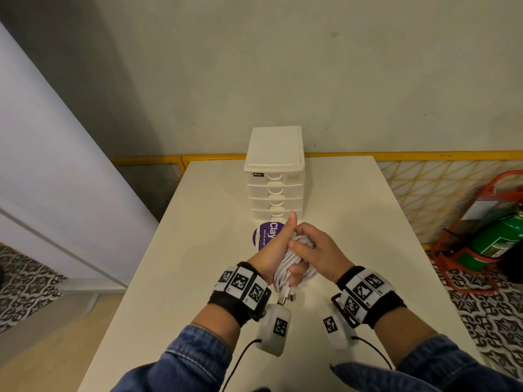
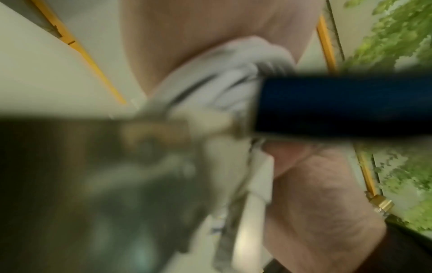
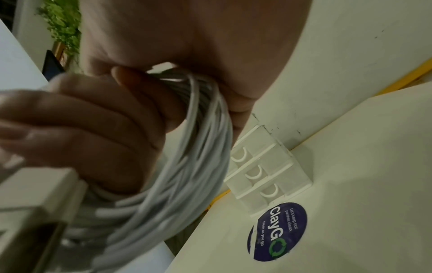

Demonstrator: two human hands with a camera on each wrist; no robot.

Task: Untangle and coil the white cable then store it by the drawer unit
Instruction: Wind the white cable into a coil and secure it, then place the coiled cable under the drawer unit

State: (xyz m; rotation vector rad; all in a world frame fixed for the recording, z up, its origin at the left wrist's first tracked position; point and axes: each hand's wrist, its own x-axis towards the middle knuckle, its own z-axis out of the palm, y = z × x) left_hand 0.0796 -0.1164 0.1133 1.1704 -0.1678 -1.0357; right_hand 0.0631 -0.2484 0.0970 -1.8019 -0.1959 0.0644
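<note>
White table [image 1: 198, 250] against plaster wall [image 1: 311, 66]; patterned floor tiles [image 1: 481, 321].

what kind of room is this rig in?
Probably an office pantry or utility corner, not a lab. Cues: the purple sticker on the white table reads "Let's keep our pantries clean", a green fire extinguisher sits on the patterned tile floor, plus a plastic drawer unit.

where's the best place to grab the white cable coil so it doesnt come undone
Take the white cable across the middle of its bundled loops, coming from the side, where the left hand and right hand now have their grip. The plug ends dangle below, so gripping there would likely loosen it.
</note>
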